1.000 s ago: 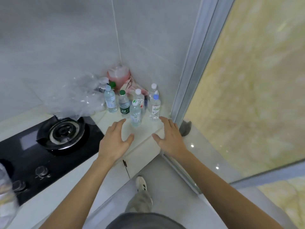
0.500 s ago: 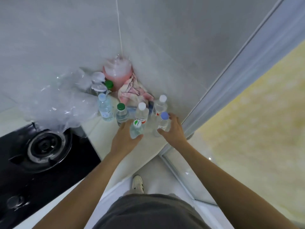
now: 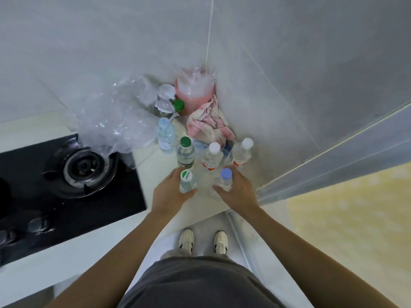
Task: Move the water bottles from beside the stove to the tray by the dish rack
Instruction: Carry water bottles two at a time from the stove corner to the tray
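At the far left a black gas stove is set into the pale table, its round burner near the stove's right edge. A crumpled clear plastic bag lies behind the burner and spills onto the stove's back corner. Right of the bag, in the tiled corner, stands a pink plastic container with a pink-and-white cloth bunched in front of it. Water bottles stand upright on the table before these: a pale-blue-capped bottle just beside the bag, then a green-capped bottle, a white-capped bottle and a second white-capped bottle nearest the right wall. Closer to the person, the left hand has its fingers and thumb curled round a small bottle with a green-and-white cap. Just to its right, the right hand is wrapped the same way round a bottle with a lavender cap. I cannot tell whether either bottle rests on the table or is raised. Below, white shoes stand on the floor.
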`<state>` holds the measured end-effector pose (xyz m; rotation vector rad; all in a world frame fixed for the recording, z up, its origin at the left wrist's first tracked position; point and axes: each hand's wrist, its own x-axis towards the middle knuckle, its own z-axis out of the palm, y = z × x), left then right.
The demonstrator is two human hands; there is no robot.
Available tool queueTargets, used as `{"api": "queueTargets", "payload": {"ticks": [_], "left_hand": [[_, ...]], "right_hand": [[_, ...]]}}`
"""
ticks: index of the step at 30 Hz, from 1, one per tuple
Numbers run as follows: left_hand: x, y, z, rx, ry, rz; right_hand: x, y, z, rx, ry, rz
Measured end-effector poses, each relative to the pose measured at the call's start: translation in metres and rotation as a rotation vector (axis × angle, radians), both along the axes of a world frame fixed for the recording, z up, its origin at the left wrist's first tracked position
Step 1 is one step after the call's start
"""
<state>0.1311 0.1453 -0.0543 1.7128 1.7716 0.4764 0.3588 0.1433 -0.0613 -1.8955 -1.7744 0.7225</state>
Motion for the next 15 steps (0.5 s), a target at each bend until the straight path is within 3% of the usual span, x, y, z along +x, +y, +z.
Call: {"api": "queueTargets", "payload": {"ticks": [5, 9, 15], "left_hand": [[-0.034, -0.034, -0.003, 0.082, 0.086, 0.146], [-0.052, -0.062, -0.012, 0.081, 0.046, 0.273], [-0.050, -0.071, -0.045, 0.002, -0.309, 0.413]], "right_hand": [[-0.041, -0.003, -0.005, 0.000, 0.047, 0.247], [-0.068, -0.013, -0.017, 0.037, 0.089, 0.358], [-0.062, -0.017, -0.044, -0.137, 0.251, 0.201]]}}
